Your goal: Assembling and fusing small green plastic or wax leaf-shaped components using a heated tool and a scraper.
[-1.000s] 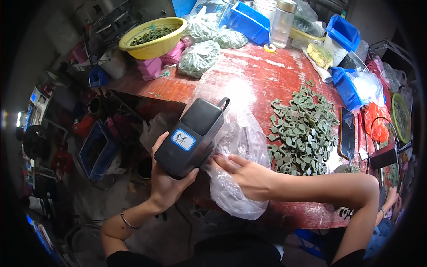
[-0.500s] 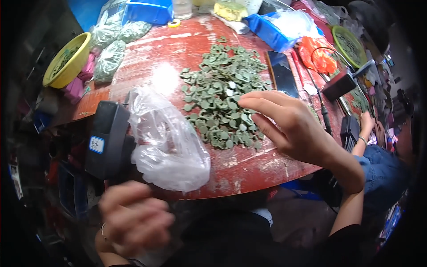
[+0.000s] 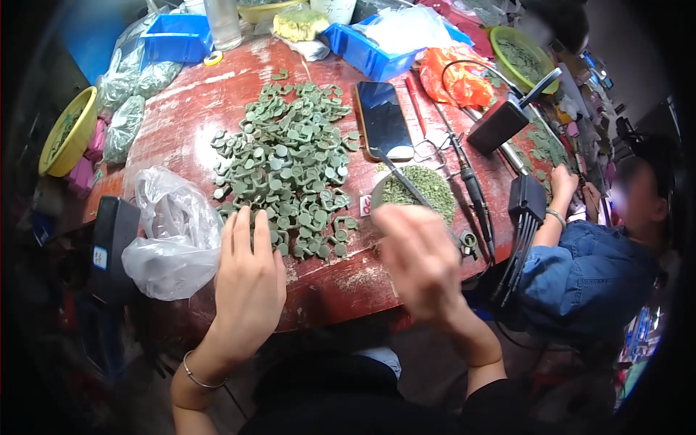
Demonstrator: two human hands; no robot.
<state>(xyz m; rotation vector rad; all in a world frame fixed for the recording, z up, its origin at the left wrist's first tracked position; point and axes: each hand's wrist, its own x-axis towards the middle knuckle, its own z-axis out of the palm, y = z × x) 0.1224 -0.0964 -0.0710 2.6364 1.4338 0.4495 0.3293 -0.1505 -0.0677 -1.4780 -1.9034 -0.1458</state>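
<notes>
A heap of small green ring-shaped pieces with flat round heads [image 3: 290, 159] lies on the red table. My left hand [image 3: 250, 279] is at the heap's near edge, fingers stretched out over the lowest pieces, with nothing visible in it. My right hand [image 3: 420, 261] is raised over the table's near side, smeared by motion, so its grip cannot be made out. Just beyond it is a round dish of green granules [image 3: 424, 190], with a slim grey metal tool [image 3: 402, 177] lying across it. A single green ring piece [image 3: 469, 243] lies right of the dish.
A crumpled clear plastic bag [image 3: 170, 246] and a black box [image 3: 114, 243] are at the left. A phone [image 3: 384, 119], a corded pen-like tool [image 3: 471, 192] and a black device [image 3: 499, 125] lie right. Blue trays [image 3: 177, 40] stand behind. A co-worker's arm [image 3: 558, 203] reaches in from the right.
My left hand has come up from below the table edge to the heap. My right hand has left the heap, moving nearer me. The view has shifted right, bringing the granule dish into sight.
</notes>
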